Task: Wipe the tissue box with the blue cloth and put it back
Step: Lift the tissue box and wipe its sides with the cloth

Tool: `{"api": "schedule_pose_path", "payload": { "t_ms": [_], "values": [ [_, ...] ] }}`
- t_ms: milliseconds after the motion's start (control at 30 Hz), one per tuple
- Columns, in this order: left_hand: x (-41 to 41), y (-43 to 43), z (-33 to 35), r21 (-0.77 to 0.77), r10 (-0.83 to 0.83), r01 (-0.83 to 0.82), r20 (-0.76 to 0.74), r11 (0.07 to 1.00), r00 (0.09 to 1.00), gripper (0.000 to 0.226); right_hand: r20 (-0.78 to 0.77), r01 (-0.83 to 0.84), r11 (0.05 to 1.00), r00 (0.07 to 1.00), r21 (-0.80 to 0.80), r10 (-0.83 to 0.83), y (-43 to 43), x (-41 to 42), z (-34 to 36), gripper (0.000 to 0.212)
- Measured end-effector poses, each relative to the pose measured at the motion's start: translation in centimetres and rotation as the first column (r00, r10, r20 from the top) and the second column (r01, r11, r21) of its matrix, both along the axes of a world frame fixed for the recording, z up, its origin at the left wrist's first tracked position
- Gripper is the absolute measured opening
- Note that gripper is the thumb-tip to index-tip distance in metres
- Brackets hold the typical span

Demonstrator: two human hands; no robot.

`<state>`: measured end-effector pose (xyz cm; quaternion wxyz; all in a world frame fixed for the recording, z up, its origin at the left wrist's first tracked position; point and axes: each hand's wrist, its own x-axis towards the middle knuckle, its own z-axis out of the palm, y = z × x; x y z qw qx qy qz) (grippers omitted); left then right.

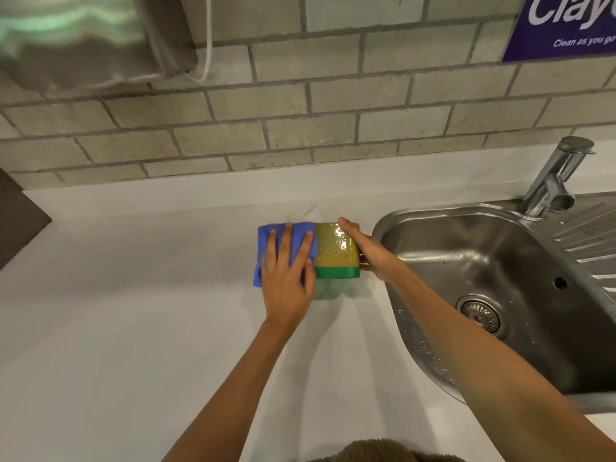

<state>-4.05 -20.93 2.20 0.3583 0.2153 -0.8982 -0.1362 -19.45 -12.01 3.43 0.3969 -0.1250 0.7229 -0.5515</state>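
Note:
The tissue box [335, 251] has a shiny yellow-olive side and a green band along its lower edge. It is held tilted just above the white counter [133, 311], with a white tissue poking out behind it. My right hand [368, 251] grips the box's right end, thumb on top. A blue cloth [266, 238] covers the box's left half. My left hand [288, 271] lies flat on the cloth with fingers spread, pressing it against the box.
A steel sink [500, 281] with a drain and a chrome tap [556, 178] lies directly right of the box. A tiled wall rises behind the counter. A metal dispenser [76, 38] hangs at upper left, and a dark object [16, 221] sits at the left edge.

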Motion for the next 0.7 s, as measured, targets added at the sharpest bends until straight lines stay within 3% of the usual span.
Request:
{"api": "schedule_pose_path", "payload": {
  "t_ms": [67,300,500,600,700],
  "values": [
    [-1.4,1.0,0.8,-0.006,-0.025,0.025,0.024,1.0,0.999,0.046,-0.006,-0.001,1.0,1.0,-0.001,0.001,-0.1,0.2,0.4,0.079],
    [0.1,0.9,-2.1,-0.246,-0.213,0.226,0.077,0.943,0.974,0.043,-0.03,-0.008,1.0,0.999,0.028,0.009,-0.1,-0.1,0.5,0.079],
    [-2.1,2.0,-0.3,-0.065,-0.046,0.045,-0.026,0.997,0.999,0.044,-0.024,0.0,1.0,1.0,0.02,0.0,-0.3,0.2,0.4,0.086],
    [-2.3,2.6,-1.1,-0.175,-0.144,0.146,0.027,0.974,0.989,0.044,-0.036,-0.007,1.0,0.999,0.024,0.007,-0.2,0.0,0.5,0.086],
    [-0.5,0.2,-2.1,-0.285,-0.209,0.219,0.064,0.933,0.976,0.043,-0.049,-0.03,0.999,0.998,0.019,0.031,-0.1,-0.3,0.4,0.072]
  ]
}}
